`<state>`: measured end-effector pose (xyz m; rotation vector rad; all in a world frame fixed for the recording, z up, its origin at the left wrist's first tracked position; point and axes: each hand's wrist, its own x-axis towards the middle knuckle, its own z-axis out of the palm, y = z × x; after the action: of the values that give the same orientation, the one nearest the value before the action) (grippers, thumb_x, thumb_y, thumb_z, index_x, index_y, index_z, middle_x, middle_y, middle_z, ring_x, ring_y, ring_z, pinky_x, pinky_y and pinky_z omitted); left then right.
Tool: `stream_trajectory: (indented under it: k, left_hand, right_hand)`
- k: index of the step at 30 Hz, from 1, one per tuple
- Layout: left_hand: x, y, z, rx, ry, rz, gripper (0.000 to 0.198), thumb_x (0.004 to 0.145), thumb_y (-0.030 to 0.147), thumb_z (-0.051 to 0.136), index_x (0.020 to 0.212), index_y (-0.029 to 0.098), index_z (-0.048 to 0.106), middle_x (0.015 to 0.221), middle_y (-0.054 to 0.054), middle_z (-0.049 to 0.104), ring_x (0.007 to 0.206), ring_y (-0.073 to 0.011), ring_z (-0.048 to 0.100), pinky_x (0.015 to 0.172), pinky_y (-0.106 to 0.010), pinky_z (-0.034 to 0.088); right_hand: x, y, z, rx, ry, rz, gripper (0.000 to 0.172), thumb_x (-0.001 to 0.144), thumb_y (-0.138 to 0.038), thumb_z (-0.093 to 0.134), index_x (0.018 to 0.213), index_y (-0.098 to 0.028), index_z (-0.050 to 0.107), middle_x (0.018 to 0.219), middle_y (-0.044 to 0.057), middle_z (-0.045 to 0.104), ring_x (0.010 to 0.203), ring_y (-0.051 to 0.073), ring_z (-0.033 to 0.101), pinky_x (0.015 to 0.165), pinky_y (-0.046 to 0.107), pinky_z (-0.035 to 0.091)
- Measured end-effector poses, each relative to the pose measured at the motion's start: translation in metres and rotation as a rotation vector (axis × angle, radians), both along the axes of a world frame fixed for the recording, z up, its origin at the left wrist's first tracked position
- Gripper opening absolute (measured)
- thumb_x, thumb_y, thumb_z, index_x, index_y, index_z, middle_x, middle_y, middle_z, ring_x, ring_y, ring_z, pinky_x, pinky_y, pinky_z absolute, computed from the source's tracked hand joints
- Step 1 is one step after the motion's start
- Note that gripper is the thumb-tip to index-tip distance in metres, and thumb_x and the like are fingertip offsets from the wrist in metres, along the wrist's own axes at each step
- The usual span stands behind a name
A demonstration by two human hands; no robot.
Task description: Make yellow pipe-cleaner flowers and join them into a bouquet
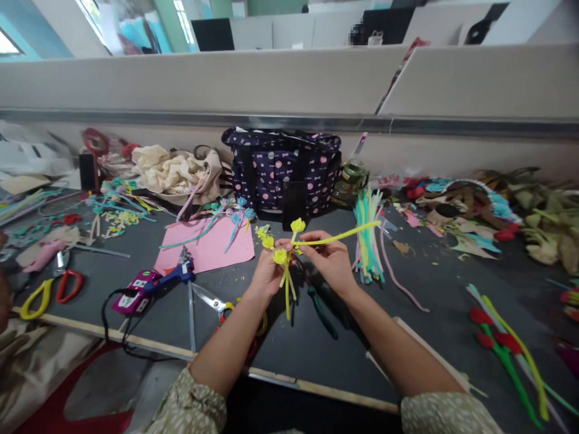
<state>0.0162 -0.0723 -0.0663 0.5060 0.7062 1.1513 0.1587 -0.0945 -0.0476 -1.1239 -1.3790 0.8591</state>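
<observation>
Several yellow pipe-cleaner flowers (280, 257) are bunched in my left hand (268, 274), their short stems hanging down below the fingers. My right hand (332, 259) pinches a long yellow pipe cleaner (350, 232) close to the flowers; its free end sticks out to the right. Both hands meet above the dark table (289, 343), fingertips almost touching. Under my right hand lie pliers with dark green handles (323, 313). Scissors (210, 301) lie by my left forearm, partly hidden by it.
A purple and blue glue gun (156, 288) with a cord lies left, near pink paper (212, 244). A patterned bag (283, 169) stands at the back, a dark phone (294, 205) before it. Coloured pipe cleaners (368, 235) are bundled right of my hands; red flowers (497, 340) lie far right.
</observation>
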Motion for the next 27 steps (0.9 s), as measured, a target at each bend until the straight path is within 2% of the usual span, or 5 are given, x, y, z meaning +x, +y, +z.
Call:
stream_trajectory:
  k: [6,15,21,24,27]
  left_hand:
    - [0.0,-0.001,0.0,0.021,-0.021,-0.058,0.021,0.06,0.018,0.079,0.074,0.012,0.064,0.061,0.001,0.061,0.051,-0.0072,0.053,0.053,-0.021,0.045]
    - [-0.002,-0.002,0.004,-0.013,-0.014,-0.06,0.02,0.06,0.019,0.077,0.067,0.014,0.059,0.059,0.002,0.059,0.048,-0.006,0.051,0.052,-0.021,0.045]
    - [-0.002,0.002,0.0,0.019,0.13,0.026,0.023,0.055,0.02,0.081,0.066,0.013,0.062,0.055,0.002,0.057,0.049,-0.0065,0.052,0.051,-0.019,0.042]
    - [-0.004,0.002,-0.001,0.033,0.141,0.006,0.022,0.056,0.021,0.081,0.068,0.013,0.064,0.056,0.002,0.058,0.05,-0.0067,0.053,0.053,-0.02,0.044]
    - [-0.005,0.002,-0.001,0.029,0.117,-0.044,0.022,0.058,0.023,0.08,0.068,0.012,0.064,0.061,0.0,0.061,0.051,-0.0076,0.054,0.055,-0.022,0.045]
  right_hand:
    - [0.0,-0.004,0.003,0.094,0.025,-0.005,0.009,0.082,-0.03,0.068,0.083,-0.021,0.07,0.079,0.002,0.069,0.066,0.014,0.06,0.058,0.025,0.047]
    - [0.0,-0.003,0.0,0.112,-0.022,-0.04,0.013,0.083,-0.032,0.067,0.083,-0.019,0.07,0.08,0.003,0.071,0.065,0.015,0.062,0.059,0.026,0.05]
    - [0.012,-0.001,0.005,0.36,-0.249,-0.012,0.009,0.087,-0.023,0.062,0.088,-0.021,0.07,0.085,0.005,0.073,0.08,0.018,0.066,0.071,0.031,0.053]
    - [0.021,0.0,0.011,0.488,-0.402,0.036,0.012,0.089,-0.018,0.059,0.092,-0.022,0.07,0.087,0.005,0.072,0.084,0.019,0.065,0.078,0.034,0.052]
    - [0.027,0.0,0.015,0.522,-0.508,0.02,0.014,0.089,-0.016,0.057,0.094,-0.022,0.069,0.09,0.006,0.071,0.086,0.02,0.064,0.078,0.034,0.052]
